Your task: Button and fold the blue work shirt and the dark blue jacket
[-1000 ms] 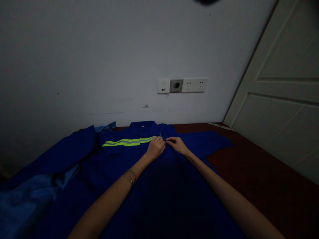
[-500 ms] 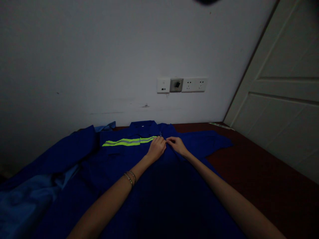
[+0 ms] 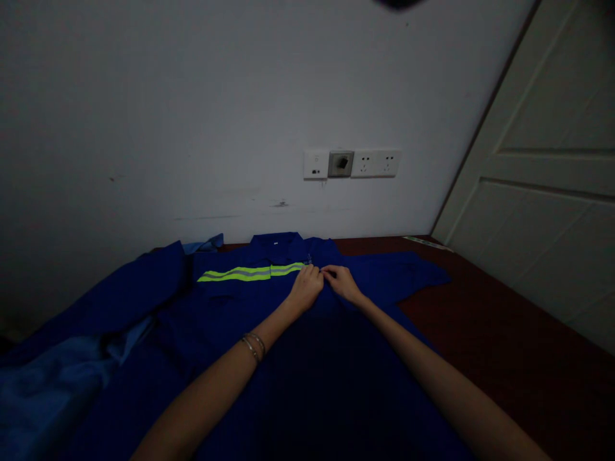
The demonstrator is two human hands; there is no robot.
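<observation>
A dark blue work jacket (image 3: 230, 333) lies spread out, its collar towards the wall. A yellow-green reflective strip (image 3: 240, 274) with a grey middle band crosses its chest. My left hand (image 3: 306, 287) is closed at the right end of that strip, back of the hand upward. Just right of it, my right hand (image 3: 342, 283) pinches with thumb and forefinger, the fingertips almost meeting those of the left. Whatever lies between the fingers is too small and dark to make out. A small pale mark shows on the cloth beyond my left hand.
Light blue cloth (image 3: 52, 384) lies at the left, partly under the jacket. The dark red tabletop (image 3: 500, 346) shows on the right. Behind stands a white wall with sockets (image 3: 375, 164); a panelled door (image 3: 542, 192) is at the right.
Both hands have shifted very slightly to the right, still close together over the chest of the jacket. The jacket lies as before.
</observation>
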